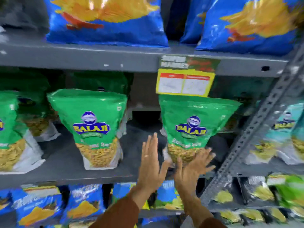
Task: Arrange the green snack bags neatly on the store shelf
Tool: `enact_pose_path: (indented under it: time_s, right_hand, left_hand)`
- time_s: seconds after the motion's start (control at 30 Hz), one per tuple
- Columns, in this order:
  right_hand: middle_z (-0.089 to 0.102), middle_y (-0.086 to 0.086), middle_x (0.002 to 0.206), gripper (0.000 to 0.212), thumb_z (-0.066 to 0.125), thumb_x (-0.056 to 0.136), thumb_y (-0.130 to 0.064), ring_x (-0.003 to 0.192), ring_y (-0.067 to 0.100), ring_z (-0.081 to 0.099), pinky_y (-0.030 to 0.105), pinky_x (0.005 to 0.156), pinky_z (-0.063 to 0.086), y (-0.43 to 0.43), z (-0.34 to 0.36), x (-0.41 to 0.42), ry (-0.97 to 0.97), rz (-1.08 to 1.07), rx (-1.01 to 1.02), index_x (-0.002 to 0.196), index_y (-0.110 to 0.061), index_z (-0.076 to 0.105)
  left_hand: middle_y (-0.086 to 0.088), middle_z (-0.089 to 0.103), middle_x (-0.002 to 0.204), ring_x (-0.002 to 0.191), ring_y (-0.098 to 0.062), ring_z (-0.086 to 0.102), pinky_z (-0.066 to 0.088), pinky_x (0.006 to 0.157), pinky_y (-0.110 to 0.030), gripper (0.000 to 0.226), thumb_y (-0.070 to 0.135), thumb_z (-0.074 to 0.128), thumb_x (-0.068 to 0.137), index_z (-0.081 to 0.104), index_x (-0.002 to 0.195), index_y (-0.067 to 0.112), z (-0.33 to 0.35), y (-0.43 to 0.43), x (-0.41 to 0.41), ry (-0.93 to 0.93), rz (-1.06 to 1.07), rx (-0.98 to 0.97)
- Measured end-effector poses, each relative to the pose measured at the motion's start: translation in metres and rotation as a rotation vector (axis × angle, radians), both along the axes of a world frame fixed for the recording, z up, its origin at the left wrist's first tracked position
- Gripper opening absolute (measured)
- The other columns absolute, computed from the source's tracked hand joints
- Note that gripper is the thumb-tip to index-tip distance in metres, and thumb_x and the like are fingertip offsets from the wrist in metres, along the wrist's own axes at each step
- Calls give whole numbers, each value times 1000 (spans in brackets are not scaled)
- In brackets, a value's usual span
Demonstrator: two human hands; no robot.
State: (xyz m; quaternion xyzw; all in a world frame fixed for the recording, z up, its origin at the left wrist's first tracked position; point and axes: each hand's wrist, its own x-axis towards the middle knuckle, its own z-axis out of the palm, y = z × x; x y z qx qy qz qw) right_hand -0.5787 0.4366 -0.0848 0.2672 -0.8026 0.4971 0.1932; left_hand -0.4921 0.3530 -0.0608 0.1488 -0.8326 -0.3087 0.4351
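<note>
A person's two bare hands are reaching toward the middle level of a grey metal shelf (69,163) stocked with snack bags. The left hand (150,163) is held flat with fingers straight and together, its edge turned toward a green snack bag (194,127) but standing just apart from the bag's left side; a ring is showing on one finger. The right hand (191,168) is lying with fingers spread wide against the bottom front of that same bag, palm pressing on the clear window where yellow sev strands are showing. Neither hand is pinching anything.

That bag is standing upright near the front edge of the shelf, leaning slightly, its top just under a yellow price tag (185,83) hanging from the shelf above. A second green bag (92,125) is standing upright to the left, well apart from the first, with dark open shelf floor lying between them. A third green bag (11,132) is being cut off by the left edge, and more green bags are sitting in shadow behind the front row.

Blue chip bags (105,20) are filling the level above, and more blue bags (41,209) are crowding the level below. A perforated grey upright post (256,134) is running diagonally at the right, closing off that side, with pale teal bags (283,134) beyond it. Brown sleeves are covering both forearms. Much of the scene is blurred
</note>
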Motion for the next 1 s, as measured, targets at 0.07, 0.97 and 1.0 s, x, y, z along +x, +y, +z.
enact_pose_path:
  time_s: [0.07, 0.97, 1.0]
  right_hand:
    - [-4, 14, 156, 90, 24, 83, -74, 144, 17, -12, 58, 114, -1, 12, 6, -23, -157, 113, -56, 145, -21, -14]
    - [28, 5, 151, 88, 31, 75, -81, 137, 19, 30, 52, 113, 27, 37, 25, -55, -436, 424, -5, 144, -32, 9]
    - [20, 8, 155, 84, 28, 79, -77, 142, 17, 18, 51, 115, 20, 39, 21, -50, -369, 356, 9, 145, -30, 7]
  left_hand:
    - [11, 13, 156, 142, -8, 20, 21, 117, -37, 82, 77, 35, 75, -4, 138, 43, 11, 7, -27, -69, -106, 437]
    - [8, 50, 136, 124, -10, 46, 42, 95, -23, 76, 72, 49, 74, 32, 136, 31, 10, 19, -53, -186, -90, 695]
    - [8, 42, 144, 132, -13, 39, 39, 105, -35, 82, 78, 43, 72, 25, 139, 35, 8, 20, -50, -185, -56, 685]
